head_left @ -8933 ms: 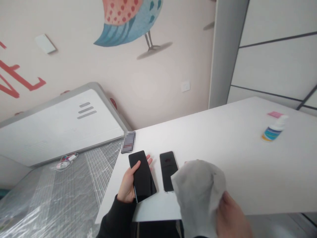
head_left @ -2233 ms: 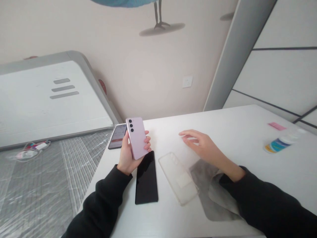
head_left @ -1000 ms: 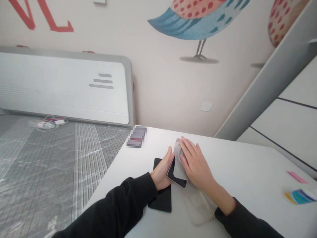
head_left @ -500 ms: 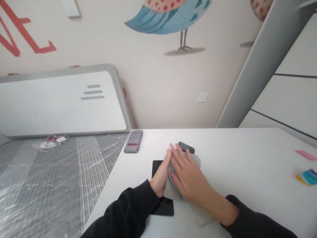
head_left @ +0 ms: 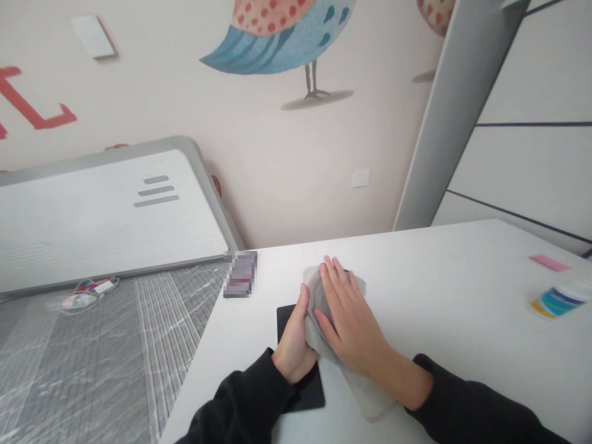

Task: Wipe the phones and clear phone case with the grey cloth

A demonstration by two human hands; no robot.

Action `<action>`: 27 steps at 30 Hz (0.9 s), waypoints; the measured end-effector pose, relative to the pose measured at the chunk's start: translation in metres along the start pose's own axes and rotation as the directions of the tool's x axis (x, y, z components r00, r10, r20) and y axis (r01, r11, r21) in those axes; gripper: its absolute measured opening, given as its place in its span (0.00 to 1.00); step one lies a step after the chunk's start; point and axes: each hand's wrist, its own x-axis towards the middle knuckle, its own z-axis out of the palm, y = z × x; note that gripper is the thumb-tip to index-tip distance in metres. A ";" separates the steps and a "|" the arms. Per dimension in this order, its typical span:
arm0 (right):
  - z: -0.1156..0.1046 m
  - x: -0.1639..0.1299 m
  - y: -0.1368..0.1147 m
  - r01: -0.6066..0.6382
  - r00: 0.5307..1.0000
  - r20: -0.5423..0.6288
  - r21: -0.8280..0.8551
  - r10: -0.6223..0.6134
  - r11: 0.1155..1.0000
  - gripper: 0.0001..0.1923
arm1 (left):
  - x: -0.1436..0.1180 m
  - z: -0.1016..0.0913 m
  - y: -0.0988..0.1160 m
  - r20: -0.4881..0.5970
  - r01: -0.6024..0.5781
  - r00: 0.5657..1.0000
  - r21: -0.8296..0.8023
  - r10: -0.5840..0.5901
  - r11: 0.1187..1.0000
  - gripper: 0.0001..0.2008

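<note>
My left hand (head_left: pixel 295 345) is closed around a dark, flat device with rounded corners, mostly hidden by a grey cloth (head_left: pixel 370 394). Only a small dark bit of the device shows past the fingers of my right hand (head_left: pixel 349 320). That hand lies over the cloth, fingers straight and close together, pressing it onto the device. The cloth's lower end hangs down to the white table. Beneath my left hand, a black flat rectangular object (head_left: pixel 309 394) rests on the table, partly covered by my wrist and sleeve.
On the white table (head_left: pixel 444 296), a blurred-out flat box (head_left: pixel 241 274) lies at the far left corner. To the right are a pink strip (head_left: pixel 549 263) and a white bottle with a blue and yellow label (head_left: pixel 559 299). A plastic-covered mattress (head_left: pixel 115 357) with a cable (head_left: pixel 87 296) adjoins the left.
The view has turned to the right. My right hand has slid over the device with the cloth, which now covers the dark end that stuck out before. My left hand keeps its hold.
</note>
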 end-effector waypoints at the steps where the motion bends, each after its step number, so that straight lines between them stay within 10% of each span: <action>1: 0.000 -0.002 -0.005 0.039 0.999 0.034 0.009 -0.039 0.999 0.39 | 0.000 0.001 0.001 -0.025 -0.007 1.000 -0.033 0.006 0.999 0.28; 5: 0.000 0.000 0.001 0.111 0.985 0.133 0.030 -0.114 0.993 0.37 | 0.000 0.000 0.001 -0.060 -0.003 0.998 -0.074 -0.001 0.997 0.26; 11: 0.003 0.006 0.022 -0.134 0.991 -0.023 -0.026 0.133 0.991 0.38 | -0.005 -0.005 -0.004 0.053 0.118 0.991 0.071 -0.121 0.991 0.29; 18: 0.003 0.001 0.003 0.133 0.987 0.079 0.074 -0.139 0.988 0.41 | -0.004 -0.006 -0.006 -0.017 -0.070 0.997 0.042 0.071 0.997 0.23; 27: 0.007 0.007 0.038 -0.178 0.979 -0.089 0.072 0.184 0.981 0.40 | -0.013 -0.008 -0.021 0.056 0.021 0.998 0.168 -0.031 0.986 0.28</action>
